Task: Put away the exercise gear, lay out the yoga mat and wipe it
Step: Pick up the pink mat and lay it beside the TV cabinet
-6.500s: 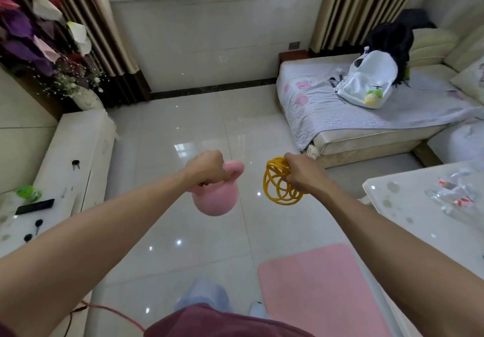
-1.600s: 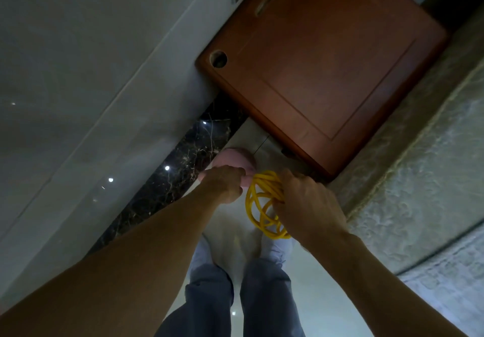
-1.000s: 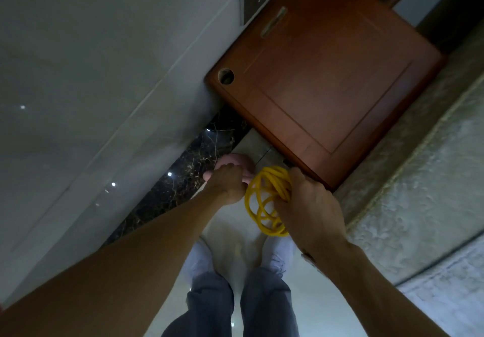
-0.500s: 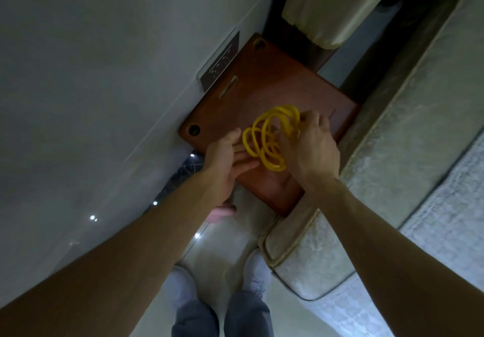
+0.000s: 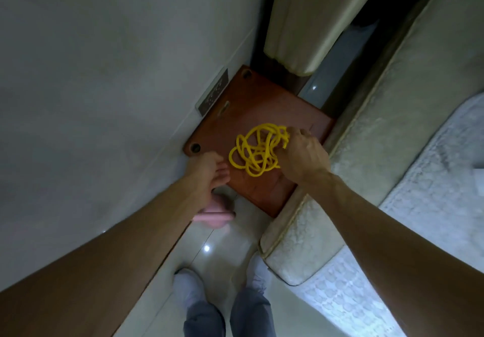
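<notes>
The right hand (image 5: 303, 157) is gripping a loose bundle of yellow coiled rubber cord (image 5: 258, 152), its fingers curled round the strands at the bundle's far right side, and the bundle is lying on the top of a small red-brown wooden desk (image 5: 262, 100), towards that desk's front half. The left hand (image 5: 207, 169) is holding nothing, its fingers (image 5: 222, 173) lying relaxed and loosely spread at the desk's front-left edge, just beside the cord; whether they are touching the wood is hard to tell. A rounded pink kettlebell (image 5: 213, 214) is sitting on the floor just in front of the desk's left corner, partly hidden under the left forearm. A cream quilted mattress (image 5: 366, 153) is pressing against the desk's right side. The person seems to be putting the gear away, with the mat steps not yet begun. The risk lies in the cord: it is springy and untied, so on release the loops may be uncoiling, sliding over the desk's front edge and dropping onto the kettlebell or the floor. The kettlebell is standing close to the person's feet, so a step back could be catching it.
</notes>
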Demonstrator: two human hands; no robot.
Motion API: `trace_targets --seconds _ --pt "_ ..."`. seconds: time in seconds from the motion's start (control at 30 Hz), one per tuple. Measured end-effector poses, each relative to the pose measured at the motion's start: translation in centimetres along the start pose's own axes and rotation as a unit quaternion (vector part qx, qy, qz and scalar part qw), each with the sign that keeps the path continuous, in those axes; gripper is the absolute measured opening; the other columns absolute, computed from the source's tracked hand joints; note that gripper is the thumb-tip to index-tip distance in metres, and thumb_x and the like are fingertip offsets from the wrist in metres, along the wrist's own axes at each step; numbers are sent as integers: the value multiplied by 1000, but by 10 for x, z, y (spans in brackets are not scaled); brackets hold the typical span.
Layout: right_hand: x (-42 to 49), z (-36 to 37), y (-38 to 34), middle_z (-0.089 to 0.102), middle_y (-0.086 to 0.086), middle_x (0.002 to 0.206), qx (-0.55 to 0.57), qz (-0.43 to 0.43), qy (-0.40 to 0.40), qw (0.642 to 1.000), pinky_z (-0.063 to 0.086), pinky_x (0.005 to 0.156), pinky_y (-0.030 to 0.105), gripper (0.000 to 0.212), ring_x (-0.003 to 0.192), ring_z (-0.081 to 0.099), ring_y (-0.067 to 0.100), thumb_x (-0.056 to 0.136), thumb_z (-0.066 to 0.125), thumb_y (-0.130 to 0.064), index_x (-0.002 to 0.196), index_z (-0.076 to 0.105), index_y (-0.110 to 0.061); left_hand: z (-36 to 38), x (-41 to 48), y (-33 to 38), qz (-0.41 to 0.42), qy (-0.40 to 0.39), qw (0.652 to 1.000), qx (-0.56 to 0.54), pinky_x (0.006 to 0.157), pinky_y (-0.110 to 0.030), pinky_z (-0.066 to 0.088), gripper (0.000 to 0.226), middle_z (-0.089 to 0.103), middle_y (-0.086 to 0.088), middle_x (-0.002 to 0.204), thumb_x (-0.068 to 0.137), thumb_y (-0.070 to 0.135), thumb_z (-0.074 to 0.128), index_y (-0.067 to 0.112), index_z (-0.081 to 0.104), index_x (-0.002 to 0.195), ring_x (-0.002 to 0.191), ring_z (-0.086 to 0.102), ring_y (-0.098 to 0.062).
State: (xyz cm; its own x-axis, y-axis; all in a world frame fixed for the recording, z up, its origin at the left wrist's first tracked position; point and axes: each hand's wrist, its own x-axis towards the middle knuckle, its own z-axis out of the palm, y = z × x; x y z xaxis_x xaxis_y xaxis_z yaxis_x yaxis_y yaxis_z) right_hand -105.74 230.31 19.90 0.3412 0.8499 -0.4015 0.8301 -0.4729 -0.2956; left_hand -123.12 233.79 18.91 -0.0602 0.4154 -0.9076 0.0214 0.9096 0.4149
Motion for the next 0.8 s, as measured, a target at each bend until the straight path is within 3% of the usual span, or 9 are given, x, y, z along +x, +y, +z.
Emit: trace_targets --seconds 0.1,0.17,0.23,0.33,0.37,0.43,0.57,0.73,0.8 --pt "-22 -67 -15 62 16 115 -24 -8 -29 999 47 81 36 30 109 58 35 87 52 -22 112 62 -9 3 -63 49 86 -21 986 142 58 -32 52 12 60 -11 72 95 10 52 5 60 88 59 57 -21" --pt "-44 -117 -26 63 17 117 -50 -11 -39 998 49 84 37 31 109 59 35 87 49 -22 112 64 -12 5 -109 78 188 -38 933 305 58 -33 54 13 65 -9 68 93 11 55 8 64 84 55 60 -21" --pt "-71 -165 -35 62 18 117 -75 -26 -36 996 49 83 37 31 108 60 36 88 48 -21 114 63 -13 5 -156 103 288 -50 832 471 69 -37 55 15 69 -8 75 92 14 54 11 66 83 65 64 -22" --pt "-117 -225 -46 61 21 116 -93 -52 -29 994 48 82 37 30 106 60 38 90 48 -22 113 62 -9 2 -228 129 373 -55 645 665 77 -36 52 16 68 -10 95 93 20 50 12 64 89 89 64 -28" --pt "-134 -239 -48 62 21 115 -101 -58 -24 993 48 82 37 30 106 60 38 90 49 -23 113 62 -9 1 -251 134 386 -52 594 704 78 -35 49 15 67 -12 101 93 21 49 15 62 90 95 62 -31" --pt "-168 -260 -50 64 19 112 -114 -67 -15 991 49 81 38 29 103 62 37 91 48 -26 110 63 -11 -1 -290 136 399 -43 527 749 79 -36 47 19 64 -16 107 93 22 48 14 64 99 101 60 -35" --pt "-233 -281 -51 64 16 114 -92 -12 -20 995 49 83 37 29 104 61 36 92 47 -26 109 64 -11 -2 -352 122 416 -55 469 778 82 -40 49 27 63 -19 111 94 24 46 8 63 108 103 60 -36" --pt "-321 -289 -48 66 12 96 -6 102 6 995 52 71 34 25 90 63 35 89 44 -19 93 66 -8 -13 -422 94 469 -102 443 757 80 -39 46 29 63 -18 116 94 25 45 7 63 110 105 59 -37" --pt "-358 -289 -50 68 10 96 22 127 29 991 55 72 36 26 86 64 32 90 44 -19 96 68 -11 -18 -453 87 490 -112 442 743 80 -37 45 30 64 -17 116 94 25 45 10 63 113 106 59 -37"
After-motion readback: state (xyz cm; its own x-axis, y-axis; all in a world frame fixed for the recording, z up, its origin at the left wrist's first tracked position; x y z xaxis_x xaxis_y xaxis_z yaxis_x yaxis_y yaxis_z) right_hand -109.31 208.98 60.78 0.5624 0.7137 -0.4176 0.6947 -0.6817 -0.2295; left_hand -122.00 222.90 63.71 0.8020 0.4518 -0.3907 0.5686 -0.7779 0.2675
